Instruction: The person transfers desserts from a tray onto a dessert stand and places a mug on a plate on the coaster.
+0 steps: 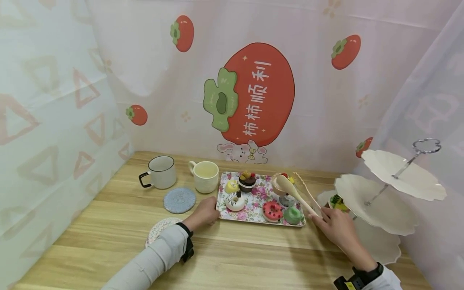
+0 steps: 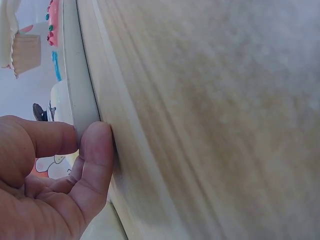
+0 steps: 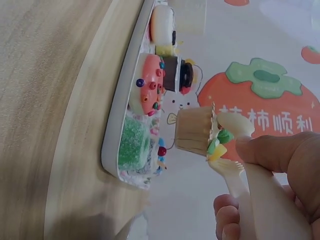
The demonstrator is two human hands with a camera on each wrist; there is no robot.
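Observation:
My left hand [image 1: 206,211] pinches the near left corner of a floral tray [image 1: 250,205]; its rim [image 2: 82,95] sits between thumb and finger in the left wrist view. Pale tongs [image 1: 288,187], one arm spoon-shaped and the other fork-shaped, are in my right hand [image 1: 337,225]. Between their tips a fruit-topped cupcake [image 3: 192,130] is held up over the tray's right part. On the tray lie a chocolate cupcake [image 1: 247,183], a white doughnut [image 1: 235,202], a yellow sweet [image 1: 232,185], a pink doughnut [image 1: 272,211] and a green sweet [image 1: 293,216]. A silvery-cupped treat [image 1: 287,200] is partly hidden.
At right stands a white tiered stand [image 1: 377,201], with a fruit-topped pastry [image 1: 338,202] on a lower tier. A black-rimmed mug [image 1: 162,173], a cream mug [image 1: 206,177] and a blue coaster [image 1: 179,200] are at left. My left sleeve partly covers a speckled coaster [image 1: 156,230].

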